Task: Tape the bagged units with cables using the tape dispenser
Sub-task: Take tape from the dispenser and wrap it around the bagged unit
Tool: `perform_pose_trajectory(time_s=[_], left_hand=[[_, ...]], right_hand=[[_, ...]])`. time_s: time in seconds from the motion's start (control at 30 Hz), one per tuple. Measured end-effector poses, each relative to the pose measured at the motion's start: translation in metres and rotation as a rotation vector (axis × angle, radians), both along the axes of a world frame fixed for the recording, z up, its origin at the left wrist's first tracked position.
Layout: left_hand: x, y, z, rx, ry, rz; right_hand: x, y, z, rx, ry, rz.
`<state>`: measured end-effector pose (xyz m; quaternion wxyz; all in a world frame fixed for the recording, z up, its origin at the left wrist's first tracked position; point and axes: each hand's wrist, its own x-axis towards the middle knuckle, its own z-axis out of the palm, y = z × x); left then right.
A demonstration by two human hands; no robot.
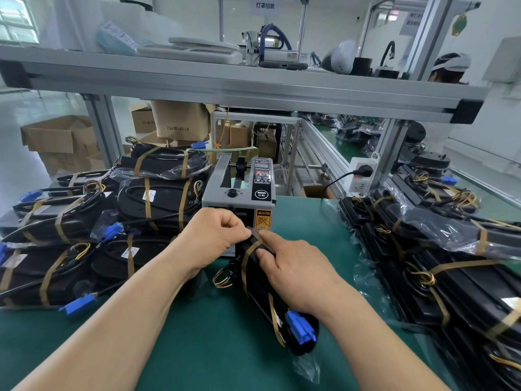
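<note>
I have the bagged unit at the frame's centre, lying on the green mat with its far end right at the tape dispenser mouth, so the tape strip reaches it. My left hand is clenched, pinching that strip taut; my right hand curls round the unit, index finger straight, pressing the tape end down

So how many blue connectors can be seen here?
7 blue connectors: one on the bagged unit at centre; four at left; one further back, left of the tape dispenser; one at right. More may be hidden.
</note>
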<state>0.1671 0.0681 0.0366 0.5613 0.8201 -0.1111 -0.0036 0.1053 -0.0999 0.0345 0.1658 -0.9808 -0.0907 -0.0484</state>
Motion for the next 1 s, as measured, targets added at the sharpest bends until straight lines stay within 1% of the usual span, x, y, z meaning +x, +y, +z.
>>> perform_pose_trajectory(time_s=[0.13,0.27,0.33,0.43,0.53,0.73,0.9,1.0], left_hand=[[-0.002,-0.001,-0.001,0.056,-0.020,0.045],[-0.005,-0.005,-0.007,0.017,-0.028,0.153],[-0.011,-0.011,-0.013,-0.099,0.059,0.177],[-0.015,-0.019,-0.021,-0.351,0.216,0.214],[-0.015,-0.023,-0.019,-0.465,0.279,0.276],[-0.020,-0.024,-0.023,-0.460,0.250,0.291],[-0.028,-0.014,-0.028,-0.436,0.190,0.201],[-0.029,-0.009,-0.026,-0.456,0.199,0.184]], right_hand=[[0.000,0.000,0.000,-0.003,0.002,-0.005],[0.001,0.000,-0.001,-0.019,-0.001,-0.002],[0.002,0.000,-0.002,-0.022,-0.011,0.005],[0.002,0.000,-0.002,-0.007,-0.008,0.003],[0.003,0.000,-0.003,0.001,-0.008,0.013],[0.004,-0.001,-0.004,0.009,-0.023,0.012],[0.002,0.000,-0.005,-0.018,-0.024,0.012],[0.001,0.002,-0.002,-0.058,-0.007,0.014]])
